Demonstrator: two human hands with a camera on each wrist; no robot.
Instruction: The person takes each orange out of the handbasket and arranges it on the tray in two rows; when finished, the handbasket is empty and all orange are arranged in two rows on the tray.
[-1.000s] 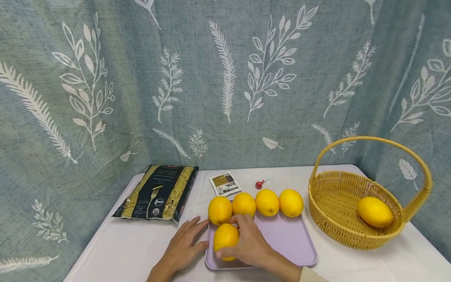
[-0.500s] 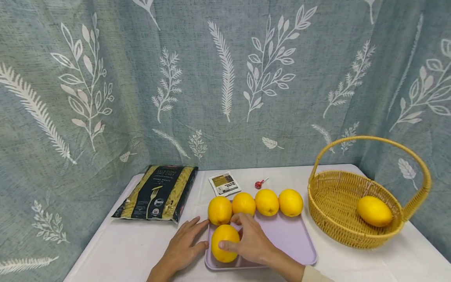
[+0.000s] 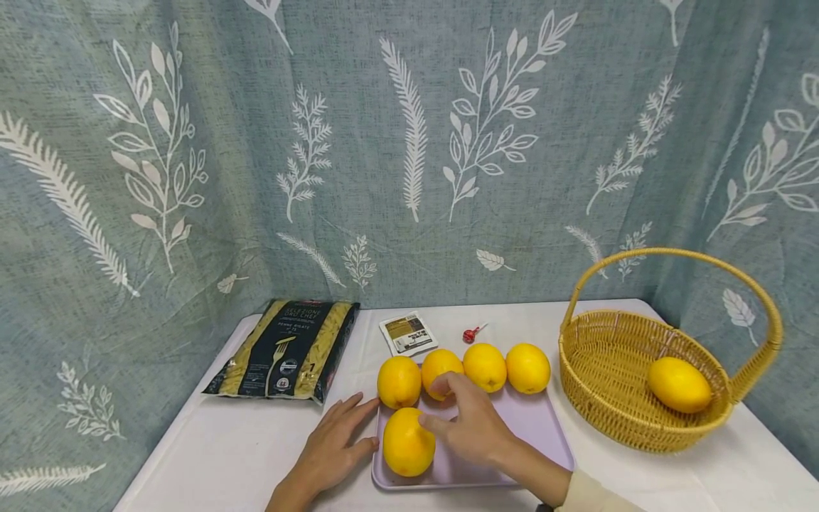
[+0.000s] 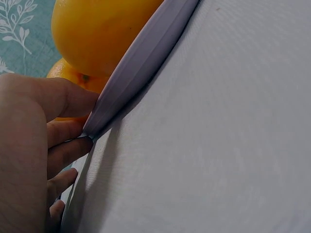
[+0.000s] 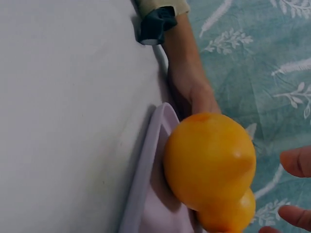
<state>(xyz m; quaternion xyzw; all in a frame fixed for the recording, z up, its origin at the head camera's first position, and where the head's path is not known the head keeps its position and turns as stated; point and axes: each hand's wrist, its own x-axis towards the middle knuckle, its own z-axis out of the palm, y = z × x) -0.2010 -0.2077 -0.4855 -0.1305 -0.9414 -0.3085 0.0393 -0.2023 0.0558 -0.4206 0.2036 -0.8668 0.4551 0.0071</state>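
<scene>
Near the front left corner of the lilac tray sits a yellow-orange orange. Just to its right my right hand hovers over the tray, thumb and fingers apart and holding nothing; in the right wrist view a gap shows between the fingertips and the orange. Outside the tray's left edge lies my left hand, its fingers and thumb touching the rim. Along the tray's back edge stands a row of several oranges, one of them partly covered by my right hand.
A wicker basket with a tall handle stands at the right, with one orange inside. A black pasta bag lies at the back left. Behind the tray lie a small sachet and a red lollipop. A patterned curtain hangs behind.
My right hand has let go of the front orange and moved up and right from it. That orange has shifted slightly left. My left hand has stayed at the tray's edge.
</scene>
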